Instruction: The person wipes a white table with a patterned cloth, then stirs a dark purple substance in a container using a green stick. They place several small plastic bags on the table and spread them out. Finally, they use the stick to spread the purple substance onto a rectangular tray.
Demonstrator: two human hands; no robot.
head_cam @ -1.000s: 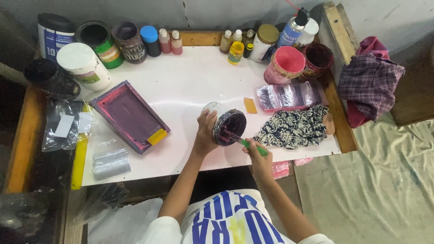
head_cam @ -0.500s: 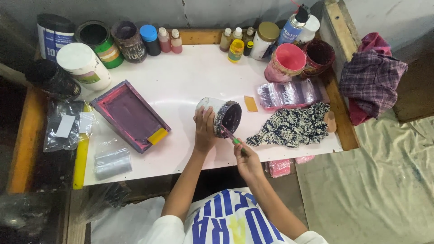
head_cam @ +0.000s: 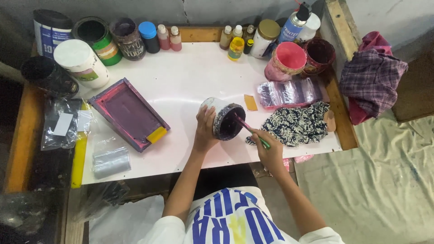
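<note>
Both my forearms reach out bare from short white sleeves, left hand wrapped thumb-up around what it grips with wrist straight, right hand just right and nearer, fingers pinched closed, wrist bent slightly inward toward left.

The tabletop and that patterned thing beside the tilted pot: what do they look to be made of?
The tabletop looks like a smooth white laminate or coated board: it is glossy, reflects light, and sits within a wooden edge. The patterned thing looks like soft cloth: it lies crumpled in folds, matte, with a dark and white print. The left hand tilts the pot, seemingly paint-smeared plastic.
</note>
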